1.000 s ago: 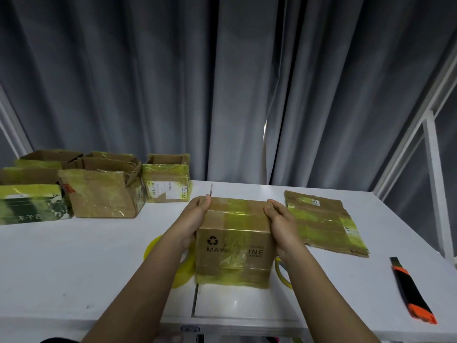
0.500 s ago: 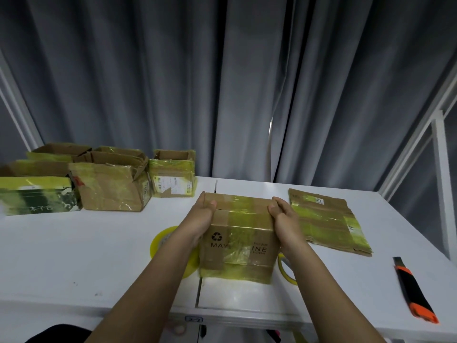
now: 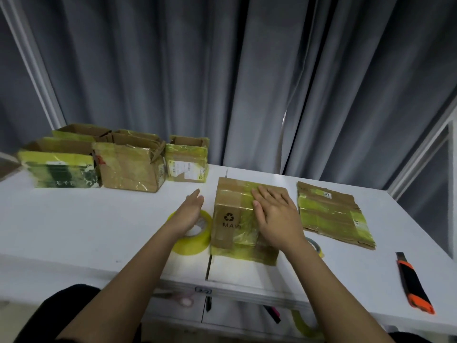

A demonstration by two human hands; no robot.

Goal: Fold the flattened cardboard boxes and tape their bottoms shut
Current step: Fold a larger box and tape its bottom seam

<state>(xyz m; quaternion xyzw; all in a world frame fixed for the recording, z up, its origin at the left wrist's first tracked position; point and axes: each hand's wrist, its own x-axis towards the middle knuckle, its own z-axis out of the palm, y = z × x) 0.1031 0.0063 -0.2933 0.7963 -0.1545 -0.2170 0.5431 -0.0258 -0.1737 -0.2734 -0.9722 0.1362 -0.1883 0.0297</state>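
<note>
Head view: box (image 3: 235,214) bottom is being pressed flat by the spread right hand (image 3: 274,214), while tape (image 3: 195,233) is being reached for by the open left hand (image 3: 190,211), seemingly for sealing.

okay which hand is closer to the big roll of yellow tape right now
Left. The left hand hangs directly over the yellow tape roll, fingers straight; contact can't be told. The right hand lies flat on the box beside the roll, on its far side.
</note>
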